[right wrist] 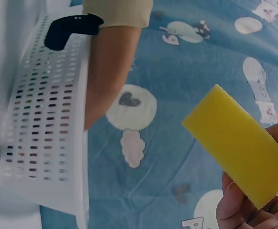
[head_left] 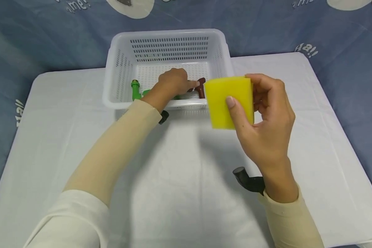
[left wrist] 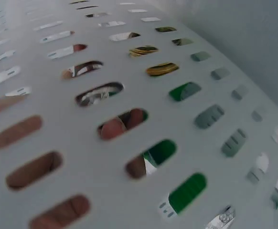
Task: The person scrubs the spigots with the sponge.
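My right hand (head_left: 266, 120) holds a yellow sponge block (head_left: 226, 101) up above the table, thumb on its near face and fingers behind. The right wrist view shows the same sponge (right wrist: 239, 148) pinched at its lower end. My left hand (head_left: 175, 81) reaches down into the white plastic basket (head_left: 168, 105). Its thumb or finger points right, beside a glossy reddish-brown piece (head_left: 200, 89) whose kind I cannot make out. A green pipe-like piece (head_left: 135, 89) lies left of that hand. In the left wrist view the slotted basket wall (left wrist: 105, 157) hides most of the fingers.
The basket stands at the back of a white-covered table (head_left: 179, 172). A printed blue cloth (head_left: 260, 31) hangs behind and around it. Black curved wrist mounts (head_left: 249, 181) stick out from both wrists.
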`<state>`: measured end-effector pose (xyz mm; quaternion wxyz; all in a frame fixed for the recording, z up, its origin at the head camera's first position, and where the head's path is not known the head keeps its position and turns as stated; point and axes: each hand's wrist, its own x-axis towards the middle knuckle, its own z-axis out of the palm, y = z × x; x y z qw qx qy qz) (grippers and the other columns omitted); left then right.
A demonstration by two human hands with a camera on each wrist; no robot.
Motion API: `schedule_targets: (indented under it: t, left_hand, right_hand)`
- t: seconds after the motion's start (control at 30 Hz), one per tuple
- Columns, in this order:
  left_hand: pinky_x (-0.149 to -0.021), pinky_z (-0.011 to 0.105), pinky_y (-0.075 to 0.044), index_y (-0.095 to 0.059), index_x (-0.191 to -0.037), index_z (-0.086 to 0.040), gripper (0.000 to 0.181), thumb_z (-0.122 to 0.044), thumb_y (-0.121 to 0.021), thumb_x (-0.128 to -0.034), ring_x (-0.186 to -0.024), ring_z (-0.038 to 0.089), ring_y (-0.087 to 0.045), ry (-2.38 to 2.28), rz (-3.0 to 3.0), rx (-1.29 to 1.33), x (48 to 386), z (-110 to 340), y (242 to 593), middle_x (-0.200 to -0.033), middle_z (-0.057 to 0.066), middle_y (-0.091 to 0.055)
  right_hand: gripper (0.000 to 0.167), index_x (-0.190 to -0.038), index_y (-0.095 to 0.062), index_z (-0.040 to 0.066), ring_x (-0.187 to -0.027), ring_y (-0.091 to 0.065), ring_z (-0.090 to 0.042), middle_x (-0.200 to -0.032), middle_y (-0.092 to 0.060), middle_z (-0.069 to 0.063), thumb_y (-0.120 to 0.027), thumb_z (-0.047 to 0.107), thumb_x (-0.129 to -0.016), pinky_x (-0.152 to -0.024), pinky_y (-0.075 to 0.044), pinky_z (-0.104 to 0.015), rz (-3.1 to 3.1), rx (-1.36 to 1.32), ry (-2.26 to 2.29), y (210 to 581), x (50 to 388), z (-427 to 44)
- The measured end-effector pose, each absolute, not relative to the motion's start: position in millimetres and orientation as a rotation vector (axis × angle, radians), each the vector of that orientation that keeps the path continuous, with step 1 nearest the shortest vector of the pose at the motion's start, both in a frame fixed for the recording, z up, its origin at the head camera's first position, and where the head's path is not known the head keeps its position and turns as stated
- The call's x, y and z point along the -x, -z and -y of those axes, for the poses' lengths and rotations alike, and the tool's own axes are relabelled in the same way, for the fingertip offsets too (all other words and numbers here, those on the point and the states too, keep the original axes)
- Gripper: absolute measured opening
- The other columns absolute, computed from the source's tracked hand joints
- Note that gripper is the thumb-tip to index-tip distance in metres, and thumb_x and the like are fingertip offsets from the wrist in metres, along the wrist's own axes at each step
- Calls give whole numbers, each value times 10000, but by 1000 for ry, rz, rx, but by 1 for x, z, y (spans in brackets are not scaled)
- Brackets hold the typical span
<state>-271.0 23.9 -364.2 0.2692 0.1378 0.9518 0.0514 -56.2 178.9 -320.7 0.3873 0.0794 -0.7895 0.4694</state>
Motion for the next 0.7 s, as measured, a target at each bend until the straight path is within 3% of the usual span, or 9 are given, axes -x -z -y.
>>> schedule_targets:
  t: [0.13,0.47,0.7]
  left_hand:
    - [-697,324,-444,-626,-1052,-90,507,-590,-541,-1041,-831,236,-549,-85,-2573,-382,269,-25,365,-909,56,-530]
    - [-763,356,-476,-621,-1001,-100,410,-505,-680,-987,-864,253,-572,-103,-2673,-467,268,-24,366,-931,52,-561]
    - [-628,341,-443,-610,-944,-95,417,-502,-606,-1034,-746,236,-553,-254,-2794,-509,250,-5,349,-873,38,-545]
  right_hand:
    - [418,-1240,-602,-105,-835,-555,-209,-1102,-635,-216,-764,130,-935,-684,-476,-237,2014,-194,-1195,319,56,-180]
    - [434,-1267,-606,-95,-849,-576,-188,-1093,-639,-206,-766,140,-939,-685,-484,-242,2059,-173,-1188,317,56,-182]
    - [382,-1244,-635,-60,-831,-605,-128,-1063,-699,-113,-763,130,-938,-659,-481,-198,2138,-67,-1174,315,54,-191]
